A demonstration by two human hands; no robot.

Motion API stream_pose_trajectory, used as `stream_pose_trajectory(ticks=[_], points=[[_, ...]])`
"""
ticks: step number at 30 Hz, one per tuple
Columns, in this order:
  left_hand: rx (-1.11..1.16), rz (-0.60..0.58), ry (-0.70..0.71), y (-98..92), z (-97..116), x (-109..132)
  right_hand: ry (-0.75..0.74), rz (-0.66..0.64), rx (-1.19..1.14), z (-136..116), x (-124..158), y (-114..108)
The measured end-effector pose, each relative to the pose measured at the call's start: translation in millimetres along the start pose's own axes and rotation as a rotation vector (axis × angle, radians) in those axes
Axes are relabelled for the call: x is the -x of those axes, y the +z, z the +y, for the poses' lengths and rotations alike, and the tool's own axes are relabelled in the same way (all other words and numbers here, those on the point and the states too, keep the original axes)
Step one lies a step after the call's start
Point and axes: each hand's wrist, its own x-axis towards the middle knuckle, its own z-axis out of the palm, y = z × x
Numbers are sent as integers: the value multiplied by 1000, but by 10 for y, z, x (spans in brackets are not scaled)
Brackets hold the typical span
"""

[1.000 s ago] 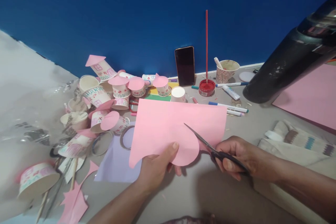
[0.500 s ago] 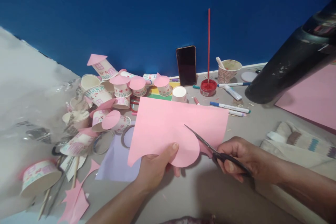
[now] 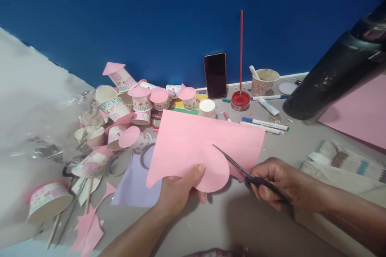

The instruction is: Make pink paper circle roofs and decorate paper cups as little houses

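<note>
A sheet of pink paper [image 3: 187, 144] is held above the table by my left hand [image 3: 182, 186], thumb on top and fingers underneath. A rounded lobe of the sheet, partly cut free, curves down beside that thumb. Closed around the dark handles of the scissors [image 3: 238, 166] is my right hand [image 3: 273, 184]. The blades lie across the paper along the lobe's upper right edge, their tip near the middle of the sheet. The lower blade is hidden behind the paper.
Decorated paper cups [image 3: 114, 108] with pink paper roofs crowd the left. Behind the sheet stand a phone [image 3: 215, 75], a red paint pot [image 3: 240, 101] and a patterned cup [image 3: 263, 82]. Markers [image 3: 265, 123] lie nearby. A dark bottle [image 3: 325, 72] leans in from the right.
My hands, the paper and the scissors hold nearly the same pose. The view has shifted very slightly, with the background things a little further right.
</note>
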Motion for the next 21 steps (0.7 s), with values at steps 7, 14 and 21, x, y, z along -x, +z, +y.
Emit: stream_pose_trajectory(ticks=[7,14,21], points=[[88,-4,-7,-22,-42,-29,-3,-18,3,24,4,-17],[155,9,-25,-13,-18,-32,-1,-5,11,46,-5,-19],[114,86,2,-26,-29,-53,20,10,40,4,11,7]])
